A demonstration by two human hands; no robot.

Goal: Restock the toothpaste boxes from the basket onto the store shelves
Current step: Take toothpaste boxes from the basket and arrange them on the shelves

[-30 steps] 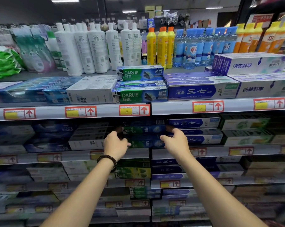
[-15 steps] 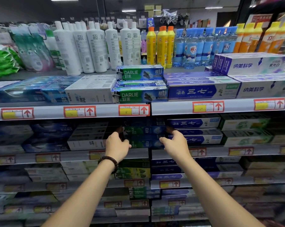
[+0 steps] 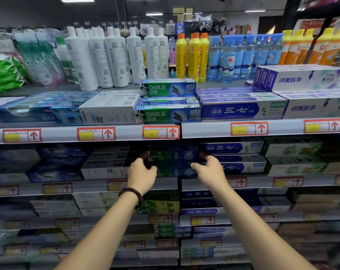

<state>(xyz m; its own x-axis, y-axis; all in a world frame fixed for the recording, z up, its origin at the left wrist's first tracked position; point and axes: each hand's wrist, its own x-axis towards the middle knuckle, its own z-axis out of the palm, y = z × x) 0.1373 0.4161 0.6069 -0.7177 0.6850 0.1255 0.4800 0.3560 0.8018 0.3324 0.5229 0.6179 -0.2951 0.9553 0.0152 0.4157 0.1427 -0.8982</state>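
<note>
Head: toothpaste box (image 3: 173, 155) between left hand (image 3: 140, 175), right hand (image 3: 211, 172).

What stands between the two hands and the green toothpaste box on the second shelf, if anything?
Nothing visible does. The left hand and the right hand hold the two ends of the green toothpaste box, which lies in its row on the second shelf.

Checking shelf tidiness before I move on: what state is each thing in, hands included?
left hand: fingers curled round the left end of the green boxes
right hand: fingers curled round their right end
green boxes: stacked flat on the second shelf, held
top boxes: stacked flat, untouched
white bottles: upright, capped
yellow bottles: upright, capped
</note>
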